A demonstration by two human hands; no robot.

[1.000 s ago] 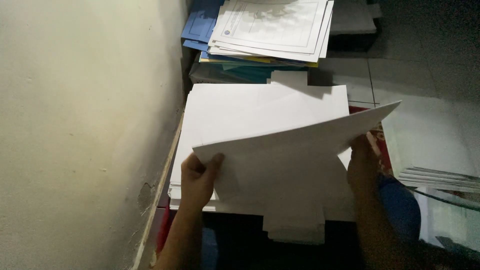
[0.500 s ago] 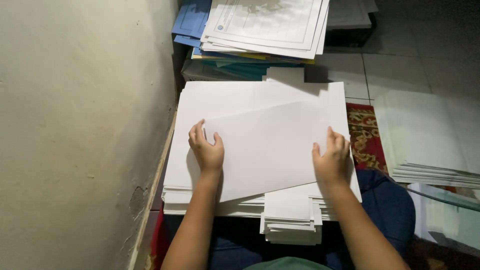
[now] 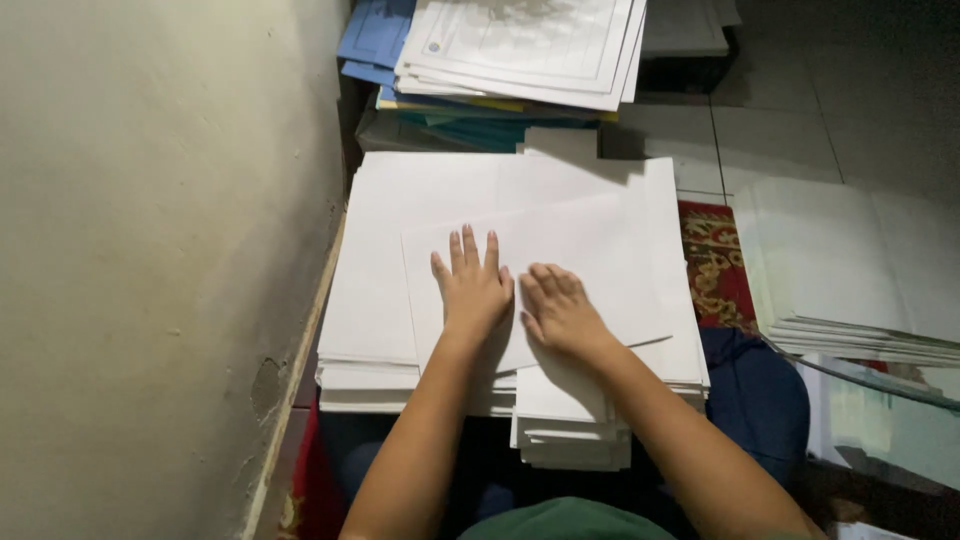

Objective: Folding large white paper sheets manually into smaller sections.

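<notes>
left hand [image 3: 472, 290] | right hand [image 3: 560, 312] | moved from sheet [image 3: 590, 260] edges to centre; fingers flat, slightly spread

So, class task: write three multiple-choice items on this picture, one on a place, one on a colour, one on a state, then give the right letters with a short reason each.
1. Where do both hands rest?
A. on the top white sheet of the big paper stack
B. on the floor tiles
C. on the wall

2. What colour are the sheets showing at the left edge of the far pile?
A. red
B. blue
C. black

3. How are the hands?
A. clenched in fists
B. pinching a pen
C. flat, palms down

Answers:
1 A: the left hand and right hand lie on the top sheet.
2 B: blue sheets show there.
3 C: fingers are spread flat on the paper.
</notes>
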